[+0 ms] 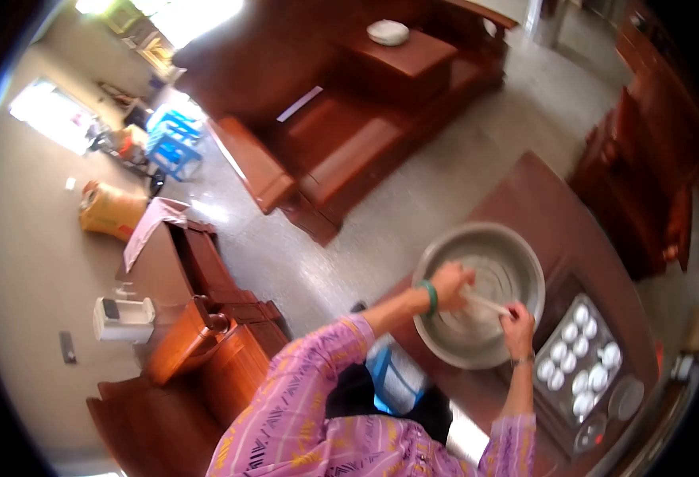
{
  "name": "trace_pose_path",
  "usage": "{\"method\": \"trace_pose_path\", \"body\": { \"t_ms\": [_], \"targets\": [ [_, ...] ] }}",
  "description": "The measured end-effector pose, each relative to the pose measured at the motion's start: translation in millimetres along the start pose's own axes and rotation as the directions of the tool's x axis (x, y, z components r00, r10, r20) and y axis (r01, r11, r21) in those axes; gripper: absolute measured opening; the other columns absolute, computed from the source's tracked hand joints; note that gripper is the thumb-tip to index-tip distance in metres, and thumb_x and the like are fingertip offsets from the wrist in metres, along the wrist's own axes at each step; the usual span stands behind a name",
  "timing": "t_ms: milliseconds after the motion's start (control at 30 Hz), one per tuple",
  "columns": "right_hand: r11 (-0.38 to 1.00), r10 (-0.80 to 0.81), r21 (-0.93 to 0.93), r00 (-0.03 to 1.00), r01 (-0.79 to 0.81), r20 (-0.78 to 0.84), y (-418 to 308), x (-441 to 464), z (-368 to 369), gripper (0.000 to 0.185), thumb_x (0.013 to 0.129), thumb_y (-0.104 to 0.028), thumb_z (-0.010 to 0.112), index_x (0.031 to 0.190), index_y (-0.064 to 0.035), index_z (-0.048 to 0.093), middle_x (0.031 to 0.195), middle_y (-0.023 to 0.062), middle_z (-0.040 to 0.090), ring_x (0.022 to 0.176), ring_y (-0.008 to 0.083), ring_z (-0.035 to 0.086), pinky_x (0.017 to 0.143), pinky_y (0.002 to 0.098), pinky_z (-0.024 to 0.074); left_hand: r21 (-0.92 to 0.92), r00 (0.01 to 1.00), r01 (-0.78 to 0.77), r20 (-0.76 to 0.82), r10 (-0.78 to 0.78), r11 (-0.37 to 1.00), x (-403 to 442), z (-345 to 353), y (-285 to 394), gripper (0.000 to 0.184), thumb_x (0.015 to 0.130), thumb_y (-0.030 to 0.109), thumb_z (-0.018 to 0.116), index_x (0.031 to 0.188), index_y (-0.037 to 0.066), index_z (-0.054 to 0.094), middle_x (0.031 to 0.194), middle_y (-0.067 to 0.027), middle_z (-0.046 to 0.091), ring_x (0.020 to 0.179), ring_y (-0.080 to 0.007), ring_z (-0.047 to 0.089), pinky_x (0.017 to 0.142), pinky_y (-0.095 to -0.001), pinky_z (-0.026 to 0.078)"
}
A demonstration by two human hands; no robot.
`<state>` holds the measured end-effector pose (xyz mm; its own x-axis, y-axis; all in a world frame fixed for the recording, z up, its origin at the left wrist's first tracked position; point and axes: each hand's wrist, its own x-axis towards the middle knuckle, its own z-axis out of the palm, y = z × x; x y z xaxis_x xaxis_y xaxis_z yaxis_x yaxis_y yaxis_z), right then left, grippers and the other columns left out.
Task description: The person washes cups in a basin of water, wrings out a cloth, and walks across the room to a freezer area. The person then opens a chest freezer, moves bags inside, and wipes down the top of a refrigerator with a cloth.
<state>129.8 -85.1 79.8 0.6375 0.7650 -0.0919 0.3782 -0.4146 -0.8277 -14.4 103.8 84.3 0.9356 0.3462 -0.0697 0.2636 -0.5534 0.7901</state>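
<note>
A wide metal basin (433, 338) stands on the dark wooden table, and both hands are over it. A pale, thin strip (486, 303) stretches between them; whether it is a stick or something soft, I cannot tell. My left hand (450, 286), with a green bangle at the wrist, has its fingers closed at the strip's left end. At the other end my right hand (517, 327) is closed on the strip, near the basin's right side. The basin's contents are blurred.
Right of the basin, a tray (552, 401) holds several white cups (580, 347). The wooden table (524, 191) extends beyond the basin. A wooden bench (349, 151) stands across the floor, a wooden chair (636, 175) at the right. Blue stools (174, 143) are at far left.
</note>
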Motion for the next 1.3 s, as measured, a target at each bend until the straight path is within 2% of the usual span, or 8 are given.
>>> {"method": "trace_pose_path", "body": {
  "t_ms": [167,300,500,600,833,1133,1200,1300],
  "targets": [
    [0.997,0.018,0.067,0.990,-0.028,0.143,-8.7,14.0,-15.4,0.010,0.072,-0.009,0.058,0.079,-0.0017,0.055,0.065,0.0040,0.055,0.060,0.0103,0.048,0.056,0.0259,0.0420,-0.085,0.986,-0.056,-0.163,0.042,0.995,22.0,4.7,-4.5,0.012,0.068,0.011,0.064,0.077,0.004,0.059,0.075,-0.0142,0.056,0.075,-0.0300,0.053,0.067,-0.0368,0.044],
    [0.993,-0.007,0.118,0.999,0.013,-0.051,-20.7,25.3,-40.0,0.011,0.071,-0.011,0.060,0.074,-0.0021,0.055,0.063,0.0017,0.054,0.061,0.0084,0.050,0.057,0.0243,0.0425,-0.406,0.970,-0.149,-0.239,0.053,0.902,49.5,15.6,-8.7,0.008,0.078,0.010,0.062,0.083,0.005,0.057,0.070,0.0024,0.050,0.066,-0.0079,0.048,0.057,-0.0224,0.039],
    [0.983,-0.081,0.120,0.915,0.138,-0.395,-39.9,11.5,-35.8,0.008,0.070,-0.004,0.062,0.074,-0.0029,0.055,0.066,0.0017,0.052,0.061,0.0081,0.050,0.054,0.0218,0.0417,-0.620,0.983,-0.088,-0.180,-0.033,0.780,47.7,13.0,33.9,0.004,0.083,0.007,0.055,0.085,0.004,0.055,0.080,0.0010,0.057,0.067,-0.0043,0.043,0.061,-0.0205,0.038],
    [0.978,-0.199,-0.010,0.915,0.208,-0.352,6.5,3.2,4.5,0.008,0.068,-0.002,0.059,0.074,-0.0059,0.057,0.073,0.0074,0.055,0.062,0.0204,0.056,0.056,0.0283,0.0440,-0.528,0.986,-0.055,-0.163,-0.038,0.847,34.7,56.1,6.8,0.007,0.083,0.008,0.053,0.089,0.003,0.054,0.085,-0.0001,0.059,0.066,-0.0053,0.044,0.060,-0.0217,0.039],
    [0.934,0.355,0.093,0.927,-0.345,-0.123,81.1,-18.4,86.5,0.009,0.069,-0.008,0.057,0.076,-0.0030,0.060,0.069,0.0108,0.060,0.064,0.0218,0.057,0.061,0.0308,0.0447,-0.167,0.999,0.037,-0.007,-0.039,0.985,2.3,137.3,-34.7,0.045,0.071,-0.005,0.053,0.114,0.010,0.048,0.100,-0.0156,0.058,0.087,-0.0344,0.058,0.071,-0.0366,0.047],
    [0.948,0.237,0.210,0.971,-0.240,0.038,52.8,-23.6,60.2,0.016,0.079,-0.003,0.050,0.091,0.0014,0.060,0.078,0.0069,0.062,0.073,0.0119,0.057,0.064,0.0254,0.0451,-0.199,0.985,0.124,-0.096,-0.145,0.972,-0.5,127.7,-31.3,0.015,0.074,0.001,0.058,0.088,0.006,0.060,0.085,-0.0143,0.061,0.073,-0.0281,0.061,0.064,-0.0322,0.047],
    [0.940,0.194,0.329,0.938,-0.094,-0.286,51.2,-25.2,48.9,0.023,0.074,-0.002,0.050,0.094,-0.0051,0.061,0.072,0.0141,0.062,0.063,0.0241,0.060,0.059,0.0336,0.0462,-0.209,0.980,0.089,-0.155,-0.122,0.974,-0.7,109.2,-10.6,0.008,0.077,0.003,0.058,0.084,0.005,0.061,0.079,-0.0123,0.062,0.067,-0.0227,0.060,0.062,-0.0290,0.047],
    [0.953,0.278,0.131,0.960,-0.275,-0.009,35.1,-29.1,37.0,0.047,0.070,0.001,0.055,0.115,-0.0103,0.049,0.079,0.0116,0.060,0.070,0.0215,0.059,0.064,0.0315,0.0470,-0.361,0.978,0.053,-0.169,-0.121,0.931,-2.2,86.3,24.0,0.007,0.080,0.003,0.055,0.085,0.004,0.059,0.077,-0.0071,0.061,0.067,-0.0144,0.058,0.062,-0.0264,0.046]
  ]
}}
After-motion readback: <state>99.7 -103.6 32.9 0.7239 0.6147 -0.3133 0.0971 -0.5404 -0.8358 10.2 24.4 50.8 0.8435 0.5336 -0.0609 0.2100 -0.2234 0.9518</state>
